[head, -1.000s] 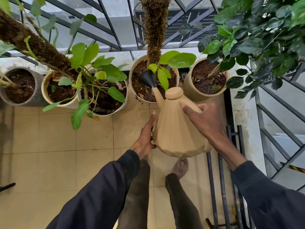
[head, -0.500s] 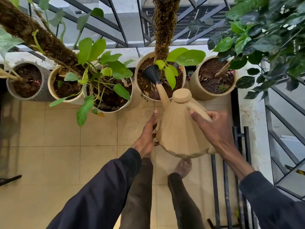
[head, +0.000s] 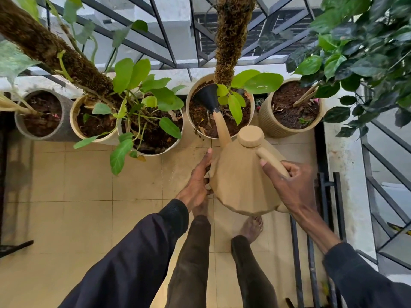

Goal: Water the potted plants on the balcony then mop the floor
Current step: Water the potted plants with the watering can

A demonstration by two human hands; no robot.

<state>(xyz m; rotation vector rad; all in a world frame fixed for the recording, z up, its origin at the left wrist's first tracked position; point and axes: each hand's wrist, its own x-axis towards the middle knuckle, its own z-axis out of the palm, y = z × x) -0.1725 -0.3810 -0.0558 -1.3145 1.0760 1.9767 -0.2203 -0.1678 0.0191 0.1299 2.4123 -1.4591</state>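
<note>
A beige faceted watering can [head: 240, 178] is tilted forward, and its black rose head [head: 205, 97] hangs over the soil of a cream pot with a moss pole [head: 195, 127]. My right hand [head: 291, 185] grips the can's handle. My left hand [head: 196, 181] supports the can's left side, its thumb straight up along the body and its fingers hidden beneath. Several more potted plants line the railing: a white pot [head: 155, 152], a cream pot [head: 74, 121], a grey pot [head: 60, 134] and a ribbed beige pot [head: 266, 121].
Beige floor tiles [head: 84, 196] spread to the left and below. A black metal railing [head: 160, 30] runs behind the pots. A dark metal rack [head: 329, 196] stands at the right by a white ledge [head: 342, 170]. My bare feet [head: 252, 227] are under the can.
The view shifted slightly, so the pots and the can sit lower in the frame. The can stays tilted over the same pot, and both hands keep their places on it.
</note>
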